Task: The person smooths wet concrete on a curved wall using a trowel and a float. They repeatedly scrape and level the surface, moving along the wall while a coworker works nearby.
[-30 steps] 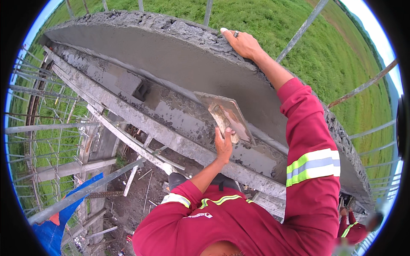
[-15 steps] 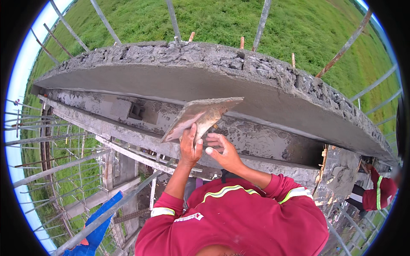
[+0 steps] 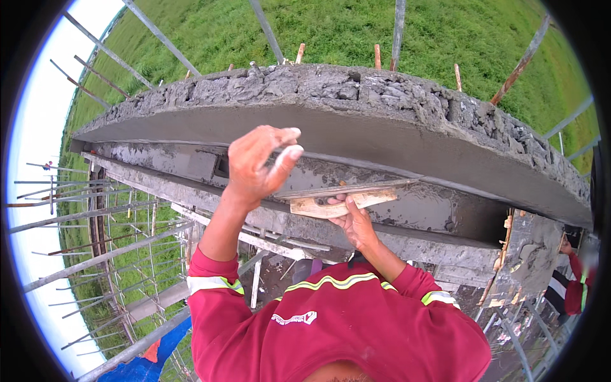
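Left hand (image 3: 258, 162) now raised off level, left-right trowel (image 3: 340, 197).

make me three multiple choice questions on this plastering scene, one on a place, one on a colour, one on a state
1. Where is the trowel?
A. flat against the wet plaster band
B. under the band, held edge-on before the rough wall
C. lying on top of the wall

2. What colour are the person's sleeves?
A. blue
B. grey
C. red with yellow and grey stripes

3. What is the left hand doing?
A. raised with fingers curled, no tool in it
B. gripping the trowel handle
C. holding a scaffold pole

Answers:
1 B, the blade shows as a thin line below the smooth band, gripped from beneath by the right hand.
2 C, striped cuffs show on both arms.
3 A, it hangs in front of the band with nothing visible in its grasp.
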`<state>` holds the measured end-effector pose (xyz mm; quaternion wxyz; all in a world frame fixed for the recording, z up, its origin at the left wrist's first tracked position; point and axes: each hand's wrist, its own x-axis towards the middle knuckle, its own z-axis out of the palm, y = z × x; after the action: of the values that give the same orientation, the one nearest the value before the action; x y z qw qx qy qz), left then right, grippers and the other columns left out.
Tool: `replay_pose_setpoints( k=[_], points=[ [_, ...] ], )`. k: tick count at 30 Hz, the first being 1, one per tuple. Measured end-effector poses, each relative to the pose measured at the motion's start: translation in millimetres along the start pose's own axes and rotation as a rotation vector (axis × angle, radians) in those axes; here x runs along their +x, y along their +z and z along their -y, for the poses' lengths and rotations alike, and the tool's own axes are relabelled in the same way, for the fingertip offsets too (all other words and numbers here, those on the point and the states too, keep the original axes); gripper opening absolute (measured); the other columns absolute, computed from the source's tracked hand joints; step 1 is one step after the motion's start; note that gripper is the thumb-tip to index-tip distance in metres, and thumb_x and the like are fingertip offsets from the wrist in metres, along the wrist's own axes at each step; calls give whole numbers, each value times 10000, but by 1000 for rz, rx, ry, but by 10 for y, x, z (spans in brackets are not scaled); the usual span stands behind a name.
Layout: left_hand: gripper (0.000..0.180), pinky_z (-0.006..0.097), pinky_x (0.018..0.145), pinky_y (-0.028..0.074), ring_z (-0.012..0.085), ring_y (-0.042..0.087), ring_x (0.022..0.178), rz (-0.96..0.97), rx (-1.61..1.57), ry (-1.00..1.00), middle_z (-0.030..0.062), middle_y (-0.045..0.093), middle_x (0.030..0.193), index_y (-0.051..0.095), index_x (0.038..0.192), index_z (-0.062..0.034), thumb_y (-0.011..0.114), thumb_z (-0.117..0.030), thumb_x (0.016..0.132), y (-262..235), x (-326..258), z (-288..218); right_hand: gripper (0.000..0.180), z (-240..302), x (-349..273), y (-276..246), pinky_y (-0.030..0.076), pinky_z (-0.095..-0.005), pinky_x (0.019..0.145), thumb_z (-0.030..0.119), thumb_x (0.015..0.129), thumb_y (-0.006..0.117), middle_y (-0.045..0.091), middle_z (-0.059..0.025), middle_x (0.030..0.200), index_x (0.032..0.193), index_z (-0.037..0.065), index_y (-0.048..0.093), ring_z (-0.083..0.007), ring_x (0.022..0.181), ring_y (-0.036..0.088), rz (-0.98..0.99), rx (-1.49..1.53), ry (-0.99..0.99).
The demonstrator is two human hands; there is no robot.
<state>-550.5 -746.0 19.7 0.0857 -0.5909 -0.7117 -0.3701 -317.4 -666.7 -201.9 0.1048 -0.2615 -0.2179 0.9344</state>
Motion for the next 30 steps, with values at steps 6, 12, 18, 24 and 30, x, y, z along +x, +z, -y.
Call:
replay_pose_setpoints(
  k=[6,12,18,24,30],
  points=[
    [671,395,944,480,306,677,993,269,322,-410,168,733,1045,702,1091,24,472,-599,994,-518,1376,1987,543,-168,529,-226,519,-407,1010,414,1018,593,635,-160,1301,1367,14,486,-234,1183,637,42,-75,51],
    [834,385,971,449,261,640,985,539,281,-810,168,707,958,708,1044,57,444,-727,939,-345,1300,2618,548,-666,1233,-171,488,-471,1049,447,992,626,638,-126,1308,1344,34,550,-251,1219,608,39,-66,13],
    [810,355,937,447,234,625,913,535,222,-762,145,713,938,706,1068,96,406,-653,996,-320,1300,2591,502,-802,1906,130,507,-472,1047,446,990,630,671,-91,1216,1284,41,585,-251,1189,619,-20,53,-108],
    [750,357,959,439,212,587,952,500,128,-711,126,690,997,671,1120,125,444,-584,1022,-306,1296,2506,521,-521,1774,141,544,-481,1004,485,979,630,692,-91,1110,1221,24,646,-224,1112,649,-143,47,-244],
    [722,358,1072,385,238,572,1161,467,174,-686,178,657,1238,586,1295,127,464,-533,1029,-316,1286,2689,642,64,1297,-229,596,-470,890,593,944,614,702,-92,805,1018,-33,734,-168,892,669,-303,-93,-447]
  ],
)
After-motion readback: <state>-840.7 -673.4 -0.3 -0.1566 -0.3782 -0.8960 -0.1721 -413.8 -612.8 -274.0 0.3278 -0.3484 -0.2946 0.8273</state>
